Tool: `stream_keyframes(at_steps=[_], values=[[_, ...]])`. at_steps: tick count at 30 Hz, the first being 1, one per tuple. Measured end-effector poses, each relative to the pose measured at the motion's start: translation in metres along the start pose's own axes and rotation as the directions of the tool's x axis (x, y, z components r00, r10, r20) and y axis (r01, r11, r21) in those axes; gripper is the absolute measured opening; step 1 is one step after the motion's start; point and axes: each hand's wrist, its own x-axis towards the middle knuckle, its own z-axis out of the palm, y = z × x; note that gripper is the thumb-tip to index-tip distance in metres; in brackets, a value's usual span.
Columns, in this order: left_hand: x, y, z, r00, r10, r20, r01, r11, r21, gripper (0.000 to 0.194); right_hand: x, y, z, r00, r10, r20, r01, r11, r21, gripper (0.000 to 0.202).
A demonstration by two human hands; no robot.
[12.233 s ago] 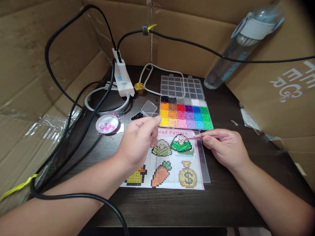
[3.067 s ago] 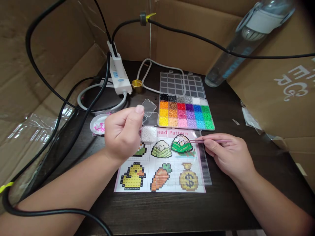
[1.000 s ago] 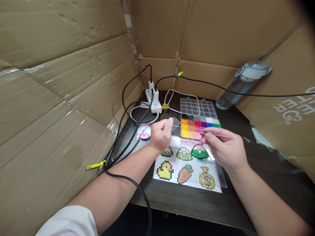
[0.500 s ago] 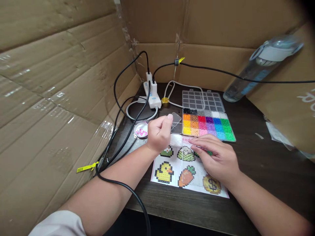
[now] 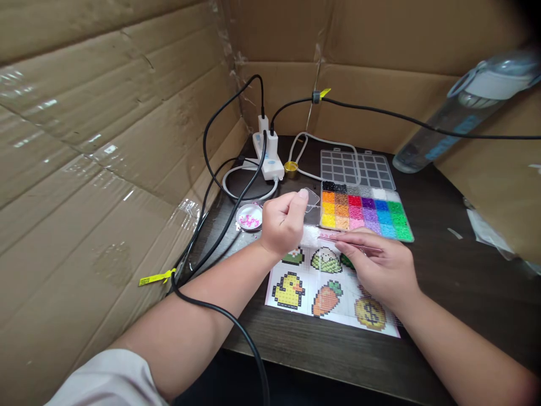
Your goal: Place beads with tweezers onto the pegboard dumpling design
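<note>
My left hand (image 5: 282, 221) is closed with the thumb on top, gripping what looks like a small clear box of white beads (image 5: 310, 235) at its right edge; the fingers hide most of it. Pinched in my right hand (image 5: 382, 265) is a thin pair of pinkish tweezers (image 5: 350, 243), its tip beside the white beads. Beneath both hands lies a pattern sheet (image 5: 304, 290) with pixel pictures of a duck, a carrot and a coin. Behind them is a bead case (image 5: 367, 213) with many colours, its gridded lid (image 5: 355, 166) folded back.
A round white dish (image 5: 249, 216) holds pink and white beads at the left. Further back are a power strip (image 5: 270, 163), a small yellow cup (image 5: 291, 168) and a tilted water bottle (image 5: 452, 127). A black cable (image 5: 211, 305) crosses over my left forearm. Cardboard walls (image 5: 105, 141) surround the table.
The whole view has shifted slightly, so things appear a little further right. The tweezers' tip now shows at the white beads; my left hand keeps its grip.
</note>
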Motion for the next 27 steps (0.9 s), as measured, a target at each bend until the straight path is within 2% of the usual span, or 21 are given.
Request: stream_keyframes(at_steps=[12, 23, 27], values=[[-0.0005, -0.0002, 0.0003, 1.000, -0.006, 0.003, 0.006, 1.000, 0.002, 0.053, 0.0006, -0.0002, -0.0028, 1.000, -0.022, 0.020, 0.022, 1.000, 0.005, 0.014], [0.0000, -0.0019, 0.0009, 1.000, 0.003, 0.003, -0.003, 1.000, 0.004, 0.053, 0.0018, 0.0024, 0.0008, 0.999, 0.032, 0.011, -0.032, 0.999, 0.014, 0.011], [0.0001, -0.0027, 0.0015, 1.000, 0.016, 0.002, -0.016, 1.000, 0.008, 0.053, 0.0021, 0.0010, 0.0009, 0.999, 0.017, 0.030, -0.018, 0.999, 0.031, 0.015]])
